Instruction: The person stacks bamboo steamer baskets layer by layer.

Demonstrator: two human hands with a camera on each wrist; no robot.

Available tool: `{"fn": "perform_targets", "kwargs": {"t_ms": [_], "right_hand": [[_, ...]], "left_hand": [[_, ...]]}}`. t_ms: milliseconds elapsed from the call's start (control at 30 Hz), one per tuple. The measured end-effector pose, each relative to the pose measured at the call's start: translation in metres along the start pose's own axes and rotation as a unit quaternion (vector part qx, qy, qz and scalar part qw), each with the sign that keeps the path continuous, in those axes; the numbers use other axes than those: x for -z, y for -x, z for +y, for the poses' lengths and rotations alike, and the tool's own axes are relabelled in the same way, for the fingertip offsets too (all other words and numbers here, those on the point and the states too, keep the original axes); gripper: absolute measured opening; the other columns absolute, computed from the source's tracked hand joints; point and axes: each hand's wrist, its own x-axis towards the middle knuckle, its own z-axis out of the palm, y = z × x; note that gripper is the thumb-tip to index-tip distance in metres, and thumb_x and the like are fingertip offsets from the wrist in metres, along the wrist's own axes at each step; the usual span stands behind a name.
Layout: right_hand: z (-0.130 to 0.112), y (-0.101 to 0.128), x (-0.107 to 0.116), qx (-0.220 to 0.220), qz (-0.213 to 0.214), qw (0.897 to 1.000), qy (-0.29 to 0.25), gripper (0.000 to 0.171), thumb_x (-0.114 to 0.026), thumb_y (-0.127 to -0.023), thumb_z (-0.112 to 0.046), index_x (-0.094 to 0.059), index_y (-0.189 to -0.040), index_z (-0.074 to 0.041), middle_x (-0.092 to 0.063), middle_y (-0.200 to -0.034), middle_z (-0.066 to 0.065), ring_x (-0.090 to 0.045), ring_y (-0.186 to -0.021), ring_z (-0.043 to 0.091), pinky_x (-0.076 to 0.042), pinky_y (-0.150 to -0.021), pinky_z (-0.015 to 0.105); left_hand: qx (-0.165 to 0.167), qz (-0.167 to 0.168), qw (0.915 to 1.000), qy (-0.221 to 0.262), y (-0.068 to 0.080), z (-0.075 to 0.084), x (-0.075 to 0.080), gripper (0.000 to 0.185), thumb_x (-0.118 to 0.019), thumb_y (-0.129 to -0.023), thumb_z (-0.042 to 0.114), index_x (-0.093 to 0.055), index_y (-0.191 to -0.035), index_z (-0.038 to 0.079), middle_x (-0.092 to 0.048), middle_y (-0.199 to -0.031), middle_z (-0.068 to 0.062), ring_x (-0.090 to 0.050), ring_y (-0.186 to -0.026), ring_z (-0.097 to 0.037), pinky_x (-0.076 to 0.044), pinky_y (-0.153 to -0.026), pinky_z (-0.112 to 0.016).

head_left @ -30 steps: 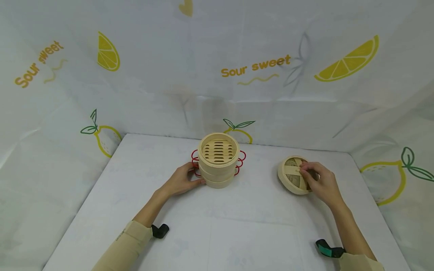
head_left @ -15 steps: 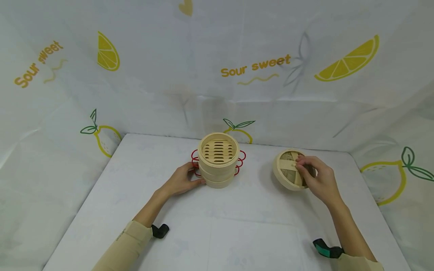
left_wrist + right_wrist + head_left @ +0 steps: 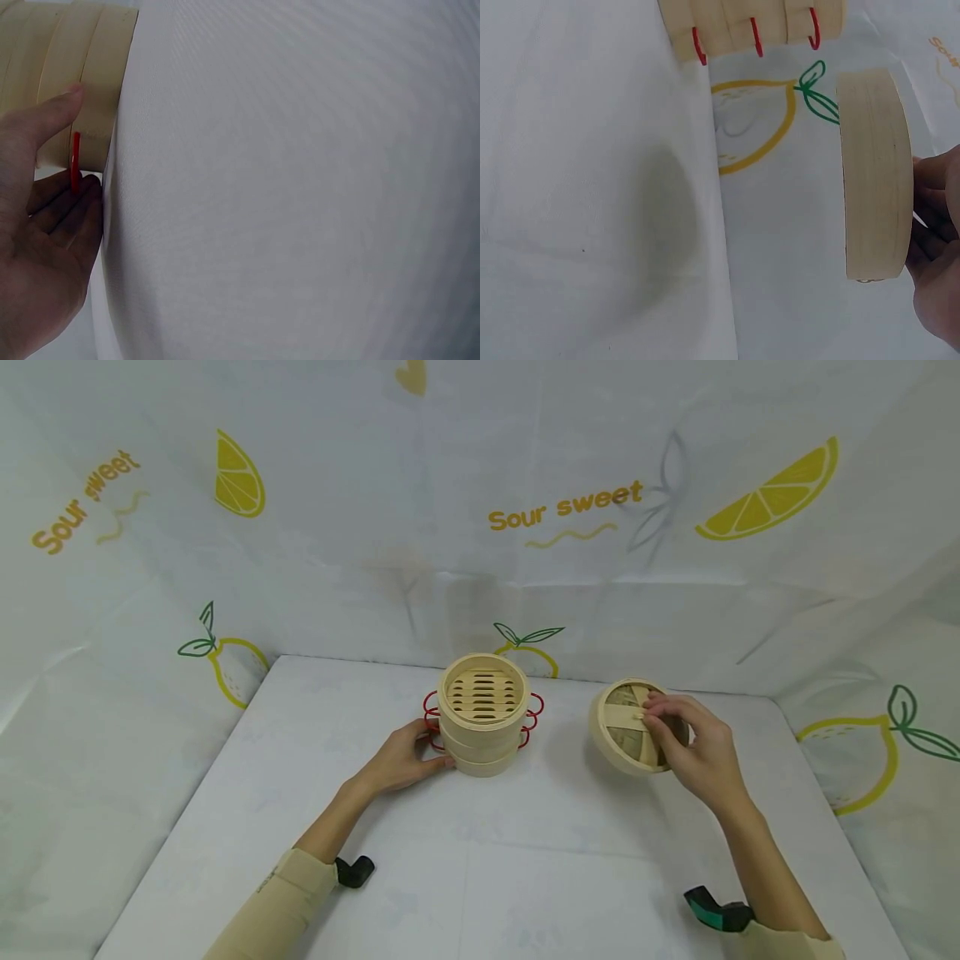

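Observation:
A stack of bamboo steamer baskets [image 3: 483,739] with red loop handles stands upright on the white table, its slatted top basket uncovered. My left hand [image 3: 401,760] holds the stack low on its left side. In the left wrist view the thumb [image 3: 56,116] lies against the basket wall, and the fingers sit by a red handle [image 3: 76,161]. To the right, my right hand [image 3: 701,752] pinches the bamboo steamer lid [image 3: 611,739] by the middle of its crossed top strips. The lid hangs above the table, its shadow below it in the right wrist view.
The white-covered table [image 3: 465,877] meets a hanging white sheet [image 3: 337,527] printed with lemons at the back, and similar sheeting rises at both sides. Black devices [image 3: 354,871] are worn at the wrists.
My right hand has carried the lid up off the table and leftward, closer to the steamer stack. The left hand and the stack have stayed where they were.

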Motion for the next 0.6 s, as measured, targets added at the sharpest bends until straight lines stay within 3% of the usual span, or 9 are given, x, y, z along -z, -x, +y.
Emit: {"fn": "perform_targets", "kwargs": {"t_ms": [600], "right_hand": [[-0.024, -0.016, -0.017, 0.008, 0.006, 0.999, -0.032, 0.019, -0.077, -0.086, 0.021, -0.074, -0.098, 0.007, -0.077, -0.108, 0.024, -0.066, -0.126, -0.006, -0.049, -0.116, 0.012]], "left_hand": [[-0.001, 0.001, 1.0, 0.0, 0.001, 0.001, 0.0, 0.065, -0.089, -0.092, 0.029, -0.062, -0.144, 0.001, -0.071, -0.141, -0.016, -0.068, -0.137, -0.034, -0.056, -0.119, -0.051]]}}
